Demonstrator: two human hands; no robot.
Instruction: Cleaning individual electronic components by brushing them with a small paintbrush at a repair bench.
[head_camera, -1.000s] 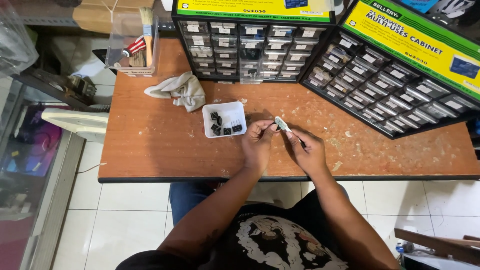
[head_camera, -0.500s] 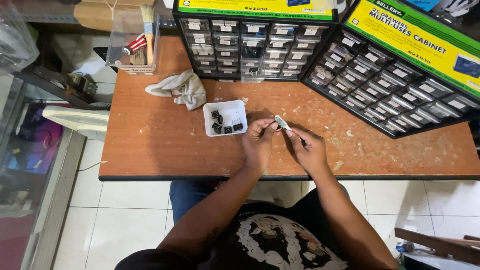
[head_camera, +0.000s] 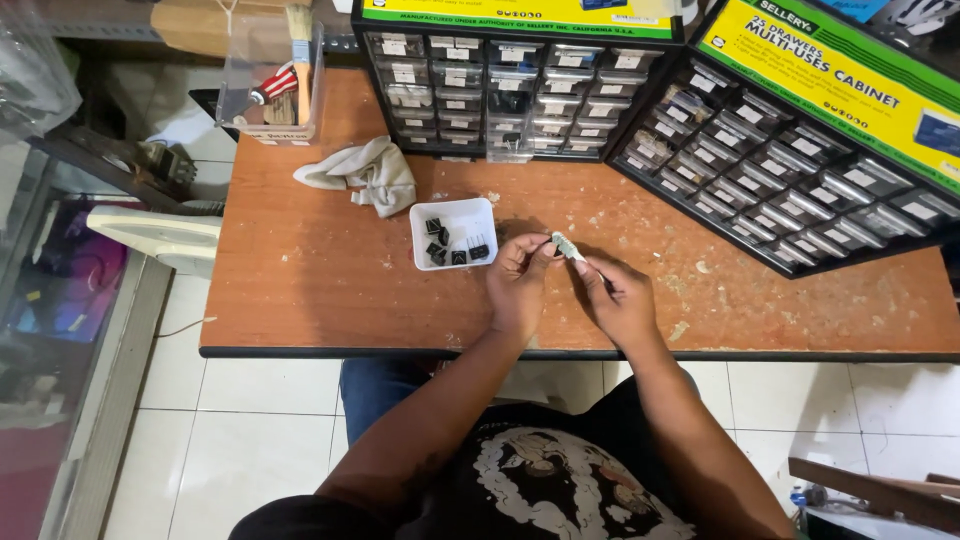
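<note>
Both hands meet over the middle of the worn orange table (head_camera: 300, 290). My left hand (head_camera: 518, 283) pinches one end of a small pale grey part (head_camera: 563, 245) between thumb and fingers. My right hand (head_camera: 622, 300) holds the part's other side, along with what looks like a thin tool, hard to make out. Just left of my left hand sits a small white square tray (head_camera: 453, 233) with several small black components in it.
Two black multi-drawer parts cabinets stand at the back: one straight (head_camera: 510, 80), one angled at the right (head_camera: 790, 170). A crumpled cloth (head_camera: 362, 173) lies at the back left, near a clear box (head_camera: 268, 80) holding a brush. White debris flecks dot the table's right side.
</note>
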